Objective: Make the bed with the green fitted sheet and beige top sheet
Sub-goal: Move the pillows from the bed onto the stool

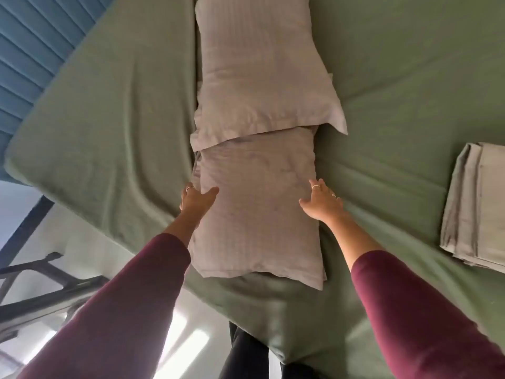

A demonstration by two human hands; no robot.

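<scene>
While both arms are reaching forward over the bed's near corner, the left hand [197,198] and the right hand [322,201] are flanking the near pillow [257,206], one on each long side. That pillow's long axis is running straight away from the person, roughly along the line between the two forearms, and its far end is tucked under the far pillow [262,69], which is lying on the same line. The left hand's thumb is lying on the pillow's top face while its fingers [190,188] are dropping over the left edge; whether they are pinching fabric is not resolvable. The right hand's fingers [317,186] are spread and fairly straight, resting at the pillow's right edge where it meets the green fitted sheet [109,110]; nothing is being gripped there. Both hands are about equally near, at mid-length of the pillow. The green fitted sheet is already covering the mattress, wrinkled, with its near corner hanging loose. The beige top sheet [475,206] is lying folded on the bed well to the right, nearer the right hand, untouched. Judgement: the pillows are sitting where the top sheet must spread, so the next move is likely a two-handed lift of the near pillow.
</scene>
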